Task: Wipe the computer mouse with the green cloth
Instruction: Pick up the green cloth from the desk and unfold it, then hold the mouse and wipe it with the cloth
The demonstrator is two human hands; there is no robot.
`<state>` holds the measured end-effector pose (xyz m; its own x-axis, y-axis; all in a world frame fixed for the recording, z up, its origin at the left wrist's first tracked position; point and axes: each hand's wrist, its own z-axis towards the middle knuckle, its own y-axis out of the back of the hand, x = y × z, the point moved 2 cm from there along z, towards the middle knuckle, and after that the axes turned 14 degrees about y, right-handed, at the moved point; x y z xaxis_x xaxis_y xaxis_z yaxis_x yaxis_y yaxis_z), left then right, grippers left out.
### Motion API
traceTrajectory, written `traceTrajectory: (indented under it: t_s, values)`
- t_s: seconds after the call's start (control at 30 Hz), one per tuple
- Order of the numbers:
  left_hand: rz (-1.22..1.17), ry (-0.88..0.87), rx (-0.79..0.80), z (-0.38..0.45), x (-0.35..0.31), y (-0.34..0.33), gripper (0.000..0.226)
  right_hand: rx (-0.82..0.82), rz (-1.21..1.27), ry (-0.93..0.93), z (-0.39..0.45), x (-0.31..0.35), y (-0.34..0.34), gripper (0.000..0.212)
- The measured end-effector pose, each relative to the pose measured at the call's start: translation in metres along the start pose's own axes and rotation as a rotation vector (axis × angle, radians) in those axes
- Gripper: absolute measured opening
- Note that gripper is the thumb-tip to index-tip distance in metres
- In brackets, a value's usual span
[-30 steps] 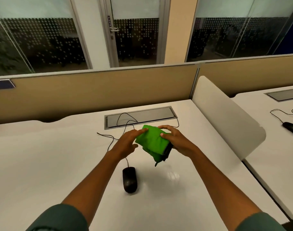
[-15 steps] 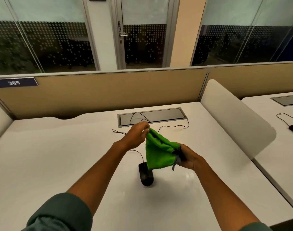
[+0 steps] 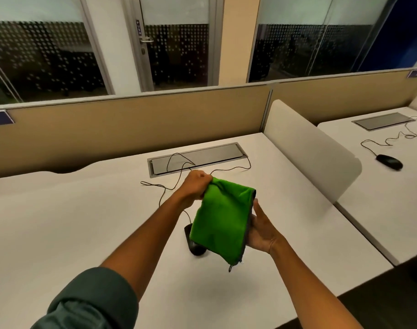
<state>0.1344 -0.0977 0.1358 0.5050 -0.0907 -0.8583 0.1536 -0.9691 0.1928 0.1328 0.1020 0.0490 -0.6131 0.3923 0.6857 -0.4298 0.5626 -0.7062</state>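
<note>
- The green cloth (image 3: 222,219) is held up above the white tabletop (image 3: 60,222) between both hands, hanging folded with a grey edge along its right side.
- Its upper left corner is pinched by the left hand (image 3: 195,186), whose fingers are closed tightly on the fabric.
- Its right edge is gripped by the right hand (image 3: 262,230), the thumb lying along the grey hem; the other fingers are hidden behind the cloth.
- The black computer mouse (image 3: 195,243) is seen lying on the tabletop below the cloth and partly hidden by it.
- The mouse cable (image 3: 164,191) is looped back to a grey cable tray (image 3: 214,154) set into the tabletop.
- A second mouse (image 3: 389,161) is seen on the neighbouring desk, beyond a white divider (image 3: 309,148).
</note>
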Motion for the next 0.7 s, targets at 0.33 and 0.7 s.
traceTrajectory:
  t_s: [0.33, 0.7]
  values:
    - [0.172, -0.072, -0.183, 0.003, 0.089, 0.014, 0.043, -0.384, -0.288, 0.121, -0.010, 0.017, 0.030, 0.048]
    - [0.638, -0.176, -0.177, 0.007, 0.238, 0.010, 0.136, -0.521, -0.970, 0.162, 0.019, -0.014, 0.029, 0.030]
